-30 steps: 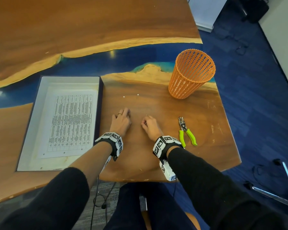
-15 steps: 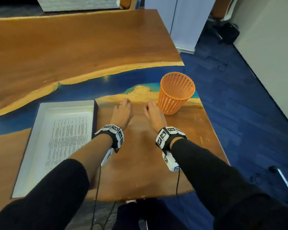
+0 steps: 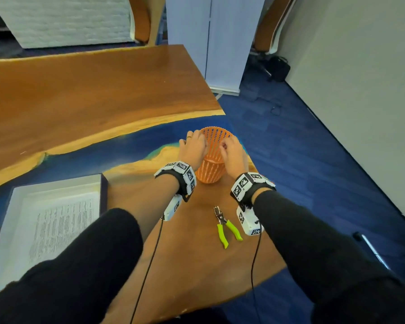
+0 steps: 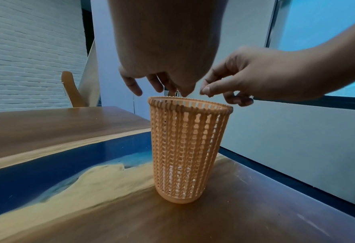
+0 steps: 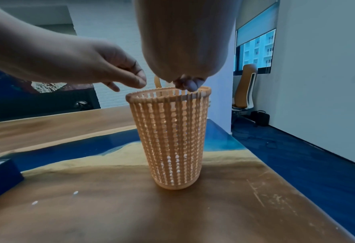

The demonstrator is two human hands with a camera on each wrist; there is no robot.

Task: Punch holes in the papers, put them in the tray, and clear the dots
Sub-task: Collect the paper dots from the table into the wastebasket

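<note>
Paper dots (image 5: 75, 192) are the small white specks still lying on the wood of the table (image 3: 192, 265), seen in the right wrist view to the near left of the basket; a second speck lies a little nearer. More white bits show through the slats at the bottom of the orange basket (image 3: 212, 170), which stands upright on the table where the wood meets the blue resin band.

Both hands hover just above the basket's rim, side by side and apart from each other. The left hand (image 3: 193, 148) hangs over the left part of the rim with its fingers pointing down and loosely spread, gripping nothing that can be seen. The right hand (image 3: 233, 154) is over the right part of the rim; its thumb and fingertips are drawn together as in a pinch, but whether anything lies between them I cannot tell.

Nearer on the table, on the right side, lies the hole punch (image 3: 225, 226) with green handles, its handles spread and untouched. To the near left sits the tray (image 3: 17, 195), white inside with a dark outer wall, and printed papers (image 3: 61, 228) lie flat in it. Blue carpet covers the floor to the right of the table.
</note>
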